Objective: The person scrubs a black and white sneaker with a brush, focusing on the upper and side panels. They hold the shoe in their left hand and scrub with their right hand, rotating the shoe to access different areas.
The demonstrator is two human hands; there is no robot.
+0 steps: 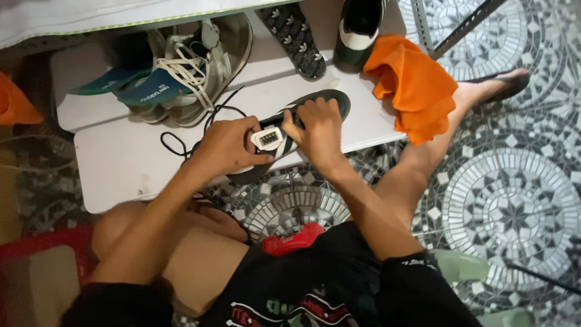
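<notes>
A dark sneaker with white stripes lies on its side on a low white shelf. My left hand grips its heel end. My right hand clasps its middle, fingers curled over the upper. Between the hands shows the shoe's white tongue tab. A black lace trails loose from the shoe across the shelf to the left.
A pair of grey sneakers with white laces and teal insoles sits behind. A patterned black slide and another dark shoe lie further back. An orange cloth hangs over the shelf's right edge. My right foot rests on the mosaic tile floor.
</notes>
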